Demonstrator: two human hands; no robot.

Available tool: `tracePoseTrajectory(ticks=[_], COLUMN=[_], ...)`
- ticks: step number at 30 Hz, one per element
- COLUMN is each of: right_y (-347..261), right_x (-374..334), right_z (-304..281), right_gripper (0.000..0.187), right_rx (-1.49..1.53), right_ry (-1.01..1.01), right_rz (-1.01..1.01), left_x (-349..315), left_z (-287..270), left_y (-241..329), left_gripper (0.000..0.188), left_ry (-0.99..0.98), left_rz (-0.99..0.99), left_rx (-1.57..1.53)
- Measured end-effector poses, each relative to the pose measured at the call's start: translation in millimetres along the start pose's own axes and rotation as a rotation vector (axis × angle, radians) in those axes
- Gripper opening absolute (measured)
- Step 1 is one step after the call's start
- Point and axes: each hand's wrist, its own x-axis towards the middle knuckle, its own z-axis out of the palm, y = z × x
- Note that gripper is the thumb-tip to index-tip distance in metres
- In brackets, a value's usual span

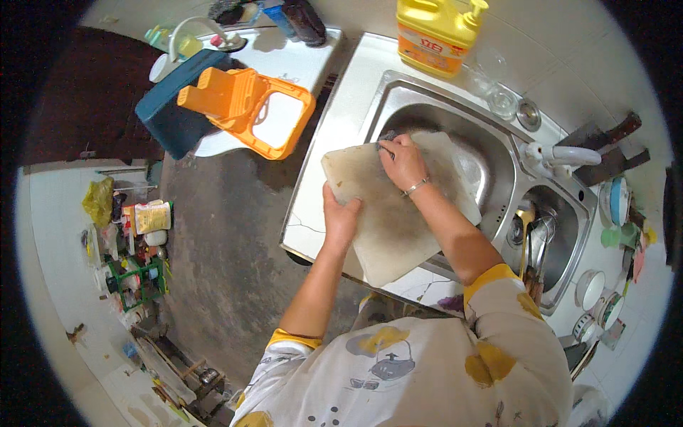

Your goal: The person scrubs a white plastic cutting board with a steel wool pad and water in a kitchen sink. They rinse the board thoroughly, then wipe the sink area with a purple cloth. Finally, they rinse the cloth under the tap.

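A pale, stained cutting board (391,235) lies tilted across the near rim of the steel sink (491,171). My left hand (341,219) grips the board's left edge, thumb on top and the other fingers hidden beneath it. Near the far edge, my right hand (404,164) is closed and pressed down on a small dark scrubber (388,136), mostly covered by my fingers. A thin bracelet circles my right wrist.
Behind the sink stand a yellow pump jug (437,39) and a glass jar (502,103). The white faucet (562,155) rises beside the small basin (544,213), which holds utensils. Bowls (590,289) sit at right. An orange plastic stool (249,107) rests on the left counter.
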Motion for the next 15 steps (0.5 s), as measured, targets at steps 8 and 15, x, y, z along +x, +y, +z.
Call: tracePoseTrajectory(ticks=[8, 15], right_y=[140, -76], right_x=[46, 2], right_z=[-11, 24], right_gripper=[0.035, 0.018], right_rx=[-0.397, 0.041], right_ry=[-0.259, -0.12], right_rz=[0.467, -0.127], left_x=[0, 8], left_z=[-1, -1], left_y=[-3, -17], left_gripper=[0.05, 0.053], left_ry=[-0.013, 0.008], left_rz=[0.034, 0.128], left_rx=[-0.019, 0.019])
